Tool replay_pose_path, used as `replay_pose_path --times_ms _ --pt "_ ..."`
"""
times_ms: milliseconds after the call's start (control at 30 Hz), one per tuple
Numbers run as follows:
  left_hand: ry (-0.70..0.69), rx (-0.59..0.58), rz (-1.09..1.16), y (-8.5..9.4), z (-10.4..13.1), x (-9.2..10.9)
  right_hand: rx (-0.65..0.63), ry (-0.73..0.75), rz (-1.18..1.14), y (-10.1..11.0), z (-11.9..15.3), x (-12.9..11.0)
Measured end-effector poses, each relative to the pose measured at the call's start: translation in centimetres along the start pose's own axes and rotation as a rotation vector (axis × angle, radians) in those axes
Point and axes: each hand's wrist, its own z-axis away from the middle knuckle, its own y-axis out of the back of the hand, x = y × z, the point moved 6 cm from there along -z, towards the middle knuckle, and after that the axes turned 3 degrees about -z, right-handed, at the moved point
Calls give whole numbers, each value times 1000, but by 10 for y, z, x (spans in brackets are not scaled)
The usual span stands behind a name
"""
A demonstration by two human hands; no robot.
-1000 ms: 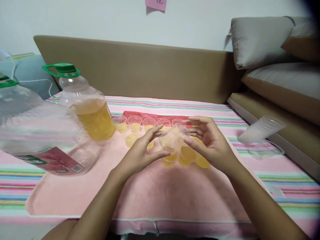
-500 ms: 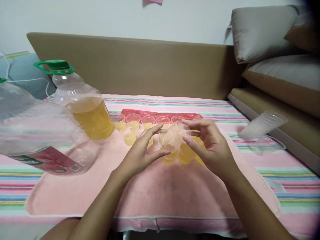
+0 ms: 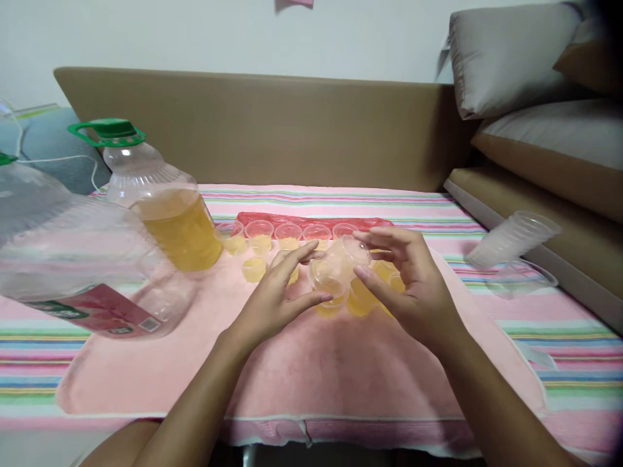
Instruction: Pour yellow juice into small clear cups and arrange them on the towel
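Note:
Between my two hands are clear plastic cups, tilted above the pink mat (image 3: 185, 376). My left hand (image 3: 277, 292) has its fingers round a clear cup (image 3: 327, 275) on the left side. Fingers and thumb of my right hand (image 3: 411, 285) are on another clear cup (image 3: 356, 251), which touches the first. Below and behind them stand several cups of yellow liquid, such as a cup (image 3: 254, 269) left of my left hand and a cup (image 3: 363, 295) partly under my right hand. A back row of cups (image 3: 259, 237) runs along a red plastic bag (image 3: 311, 220).
A large bottle (image 3: 180, 224) with yellow liquid and a green cap stands at the left, beside a nearer clear bottle (image 3: 87, 259). A stack of clear cups (image 3: 511, 243) and a clear lid-like piece (image 3: 523, 280) lie at the right. Cushions (image 3: 516, 58) are piled behind them.
The view has shifted very slightly. My hands and the cups between them hold nearly the same position.

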Motion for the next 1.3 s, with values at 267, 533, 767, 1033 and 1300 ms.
replay_pose_path --times_ms 267,533,767,1033,1300 --pt "-3 -2 -11 3 0 3 8 5 -98 -4 2 2" --pt "21 -31 51 1 2 4 -22 0 -96 -5 2 5" --pt "46 -11 177 2 1 1 -13 -35 -7 -2 2 4" --pt "47 -17 184 2 2 0 36 -17 -9 0 3 1" --pt "35 -16 169 3 2 1 51 -1 21 1 4 -1"
